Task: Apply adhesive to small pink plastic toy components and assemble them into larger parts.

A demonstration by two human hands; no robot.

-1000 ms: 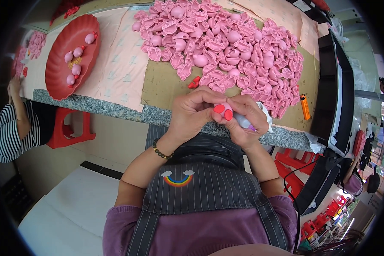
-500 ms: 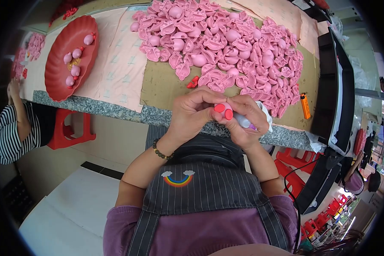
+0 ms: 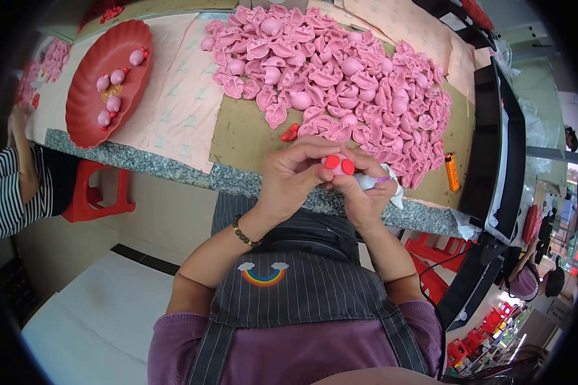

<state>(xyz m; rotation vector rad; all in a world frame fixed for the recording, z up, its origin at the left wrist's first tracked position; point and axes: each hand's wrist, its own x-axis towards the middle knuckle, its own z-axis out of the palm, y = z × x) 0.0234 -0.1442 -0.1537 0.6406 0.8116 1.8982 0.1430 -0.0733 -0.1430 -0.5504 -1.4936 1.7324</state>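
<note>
Both my hands meet over the table's front edge, around a small pink plastic piece (image 3: 340, 170) with two round red discs on its near face. My left hand (image 3: 288, 178) pinches it from the left between thumb and fingers. From the other side, the thumb and fingers of my right hand (image 3: 365, 204) close on it too. A whitish, bottle-like item with a purple part (image 3: 367, 182) is tucked in my right hand, mostly covered by fingers. Small red pieces (image 3: 290, 133) lie on the brown board just beyond my hands.
A large heap of pink plastic shells (image 3: 340, 67) covers the board. On the left, a red scalloped tray (image 3: 83, 96) holds several pink balls with red parts. An orange lighter (image 3: 452, 172) lies near a black frame (image 3: 491, 141) on the right. Another person's striped sleeve (image 3: 6, 186) shows far left.
The whole view has shifted slightly. The pink piece stays between my hands, its red discs still facing me. My right fingers have moved a little, showing more of the whitish item.
</note>
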